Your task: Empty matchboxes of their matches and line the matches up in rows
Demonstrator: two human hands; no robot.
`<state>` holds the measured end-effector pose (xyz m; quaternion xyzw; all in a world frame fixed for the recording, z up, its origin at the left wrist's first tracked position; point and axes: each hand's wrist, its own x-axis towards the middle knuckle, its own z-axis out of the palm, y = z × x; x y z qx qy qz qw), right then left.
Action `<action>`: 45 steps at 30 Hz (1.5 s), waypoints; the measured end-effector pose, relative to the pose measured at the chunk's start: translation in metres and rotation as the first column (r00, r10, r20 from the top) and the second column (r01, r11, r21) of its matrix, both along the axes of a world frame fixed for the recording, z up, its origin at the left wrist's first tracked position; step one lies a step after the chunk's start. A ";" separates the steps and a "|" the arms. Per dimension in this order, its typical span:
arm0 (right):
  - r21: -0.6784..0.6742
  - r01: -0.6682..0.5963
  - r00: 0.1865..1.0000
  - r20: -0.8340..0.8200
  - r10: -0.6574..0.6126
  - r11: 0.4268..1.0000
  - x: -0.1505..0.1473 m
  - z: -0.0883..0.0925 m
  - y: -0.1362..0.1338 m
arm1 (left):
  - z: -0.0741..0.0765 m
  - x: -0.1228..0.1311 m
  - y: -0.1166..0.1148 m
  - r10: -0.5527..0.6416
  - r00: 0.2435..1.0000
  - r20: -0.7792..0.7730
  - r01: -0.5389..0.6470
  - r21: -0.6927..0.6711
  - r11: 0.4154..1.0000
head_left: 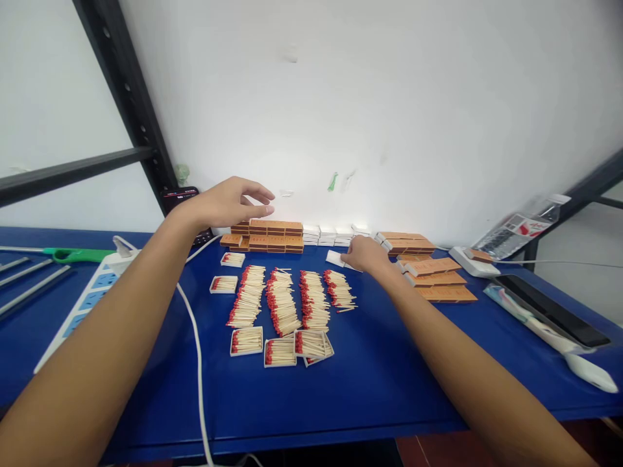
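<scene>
My left hand point(238, 202) hovers over the stack of orange matchboxes point(276, 244), its fingers apart and holding nothing. Near the wall, my right hand point(364, 253) has its fingers closed on the end of a white matchbox tray point(333, 257). Behind that hand stands a row of white matchbox trays point(327, 233). Red-tipped matches point(314, 301) lie in several rows on the blue table. In front of the rows are trays filled with matches point(246, 340), one of them resting partly on another. Two smaller-looking filled trays point(224, 284) sit at the left.
More matchbox covers point(438, 279) are piled at the right. Beyond them lie a phone point(549, 310), a wrapped white brush-like item point(559, 344) and a plastic bottle point(520, 227). A power strip point(92, 298) and its white cable point(197, 350) run along the left.
</scene>
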<state>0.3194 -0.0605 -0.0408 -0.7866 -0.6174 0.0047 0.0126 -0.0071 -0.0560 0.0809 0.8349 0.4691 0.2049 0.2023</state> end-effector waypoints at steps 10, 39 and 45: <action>0.157 -0.142 0.986 -0.060 0.153 0.977 -0.024 0.075 0.033 | -0.008 -0.006 0.013 -0.043 0.999 0.015 0.043 -0.006 0.999; 0.142 -0.171 0.984 0.074 0.162 0.975 -0.062 0.051 0.069 | -0.007 -0.008 0.012 -0.051 0.999 0.004 0.051 0.005 0.999; 0.175 -0.183 0.983 0.055 0.176 0.967 -0.051 0.053 0.060 | -0.005 -0.009 0.012 -0.047 0.999 0.009 0.047 0.005 0.999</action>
